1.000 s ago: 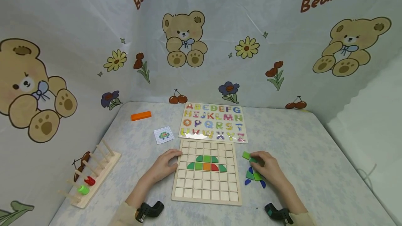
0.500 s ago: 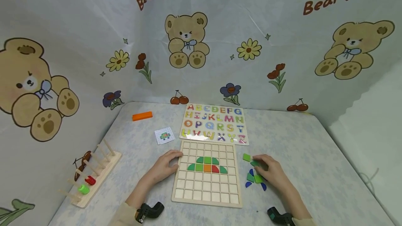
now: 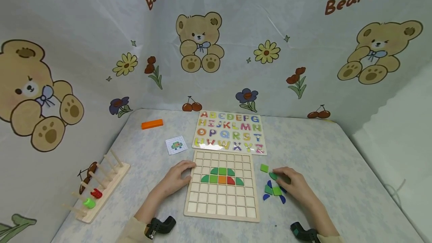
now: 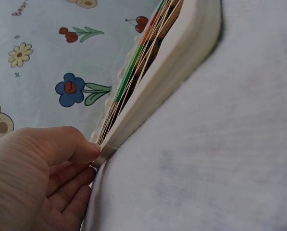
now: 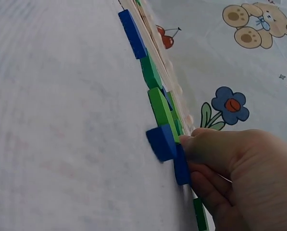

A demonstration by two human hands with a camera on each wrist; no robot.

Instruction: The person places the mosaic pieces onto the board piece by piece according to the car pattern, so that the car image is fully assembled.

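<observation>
A wooden grid board (image 3: 202, 205) lies flat in front of me, with a small arch of green, orange and red tiles (image 3: 222, 176) set in its upper rows. My left hand (image 3: 178, 177) holds the board's left edge (image 4: 148, 91), thumb on top and fingers curled against the rim. To the right of the board lies a cluster of loose green and blue pieces (image 3: 276, 191). My right hand (image 3: 291, 183) is curled over them, and its thumb and forefinger pinch a green piece (image 3: 273, 176). A blue piece (image 5: 181, 166) touches the fingers (image 5: 205, 183). A single green square (image 3: 264, 168) lies apart.
An alphabet puzzle board (image 3: 229, 132) lies behind the grid board. A small picture card (image 3: 176, 145) and an orange block (image 3: 152, 124) are at the back left. A wooden peg rack (image 3: 98, 190) stands at the left edge. Printed cloth walls enclose the table.
My right hand has slid a little towards me and to the right over the loose pieces, taking the green piece along. The left hand and the board have stayed put.
</observation>
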